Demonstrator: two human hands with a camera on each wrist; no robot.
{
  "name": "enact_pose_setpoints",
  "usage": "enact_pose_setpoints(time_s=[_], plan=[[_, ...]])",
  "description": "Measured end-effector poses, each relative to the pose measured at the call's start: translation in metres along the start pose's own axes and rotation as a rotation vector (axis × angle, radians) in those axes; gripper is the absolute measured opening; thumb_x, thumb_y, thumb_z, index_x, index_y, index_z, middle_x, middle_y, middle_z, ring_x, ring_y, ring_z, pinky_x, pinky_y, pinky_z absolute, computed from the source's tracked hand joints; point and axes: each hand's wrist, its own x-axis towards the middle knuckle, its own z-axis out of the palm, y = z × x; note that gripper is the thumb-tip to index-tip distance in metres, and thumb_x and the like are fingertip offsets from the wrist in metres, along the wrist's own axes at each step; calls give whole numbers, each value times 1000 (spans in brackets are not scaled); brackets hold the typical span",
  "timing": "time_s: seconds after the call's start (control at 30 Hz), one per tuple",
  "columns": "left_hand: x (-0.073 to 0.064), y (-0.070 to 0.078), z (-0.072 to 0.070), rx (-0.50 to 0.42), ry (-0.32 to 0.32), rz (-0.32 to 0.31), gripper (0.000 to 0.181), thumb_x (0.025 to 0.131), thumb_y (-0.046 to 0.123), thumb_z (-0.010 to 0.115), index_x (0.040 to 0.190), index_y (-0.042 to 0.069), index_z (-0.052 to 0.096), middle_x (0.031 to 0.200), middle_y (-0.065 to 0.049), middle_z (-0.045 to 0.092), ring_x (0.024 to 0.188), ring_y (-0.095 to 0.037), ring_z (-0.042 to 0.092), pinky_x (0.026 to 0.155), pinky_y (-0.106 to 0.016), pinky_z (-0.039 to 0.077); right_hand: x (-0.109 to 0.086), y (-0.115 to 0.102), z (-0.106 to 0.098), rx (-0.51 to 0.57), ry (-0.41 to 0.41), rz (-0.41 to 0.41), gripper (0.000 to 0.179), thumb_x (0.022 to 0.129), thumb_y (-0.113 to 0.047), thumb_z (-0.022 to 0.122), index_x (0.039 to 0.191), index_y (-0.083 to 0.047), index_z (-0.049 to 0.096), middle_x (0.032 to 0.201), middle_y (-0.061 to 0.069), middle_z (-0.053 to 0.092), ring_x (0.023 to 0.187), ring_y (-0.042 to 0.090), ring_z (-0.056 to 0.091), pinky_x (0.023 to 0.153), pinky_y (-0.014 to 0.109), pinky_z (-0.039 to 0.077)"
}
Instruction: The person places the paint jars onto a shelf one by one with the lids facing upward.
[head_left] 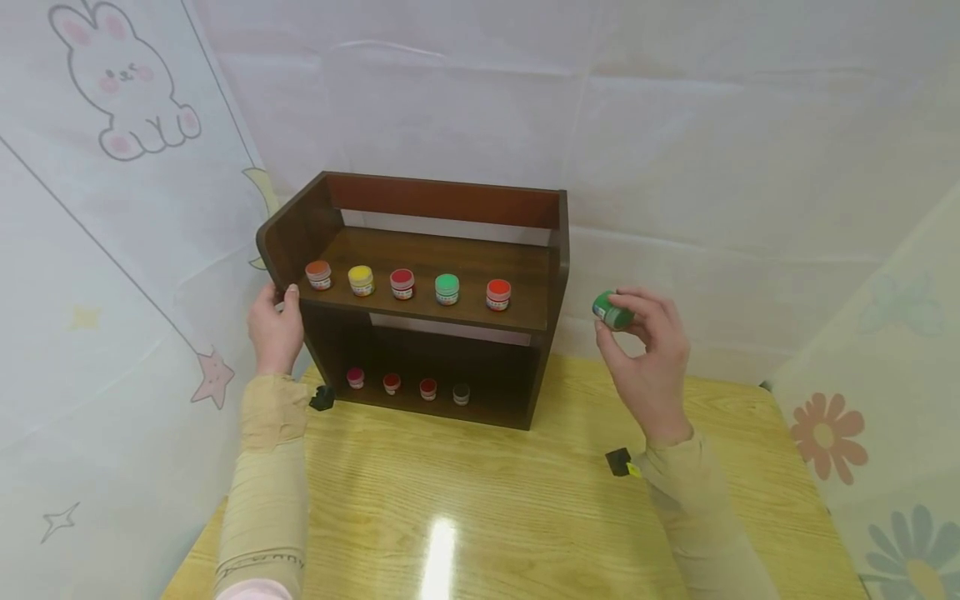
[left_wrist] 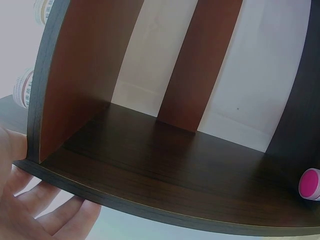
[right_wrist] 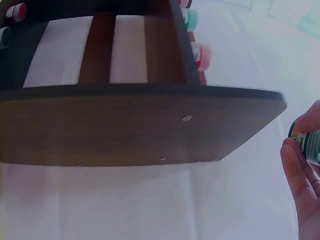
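A dark brown two-tier wooden shelf (head_left: 442,327) stands on the table. My left hand (head_left: 276,329) grips its left side panel, thumb at the front edge and fingers on the outer face in the left wrist view. To the right of the shelf, raised in the air, my right hand (head_left: 651,362) pinches a small green paint jar (head_left: 613,312), tilted sideways, between thumb and fingers. Along the upper tier's front stand several paint jars: orange-brown (head_left: 318,275), yellow (head_left: 361,281), dark red (head_left: 402,284), light green (head_left: 447,289) and bright red (head_left: 498,295).
On the lower tier sit a magenta jar (head_left: 356,378), two dark red jars (head_left: 392,383) and a grey-black jar (head_left: 461,394). Black tape pieces (head_left: 618,462) lie on the yellow wooden table (head_left: 450,483). White printed cloth (head_left: 712,167) hangs behind and at both sides.
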Motion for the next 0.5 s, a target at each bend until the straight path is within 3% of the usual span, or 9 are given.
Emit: enact_pose_setpoints(time_s=[0.5], plan=[[0,0,0,6,0,-10,50,109,38,43,135,-1,57,137,-21,58,127,-34,53,106,-50,43,4,-28,3,144,41,-110,34,77,16,70,109,18,60,109,30,62,90,16,65,79,22,54]])
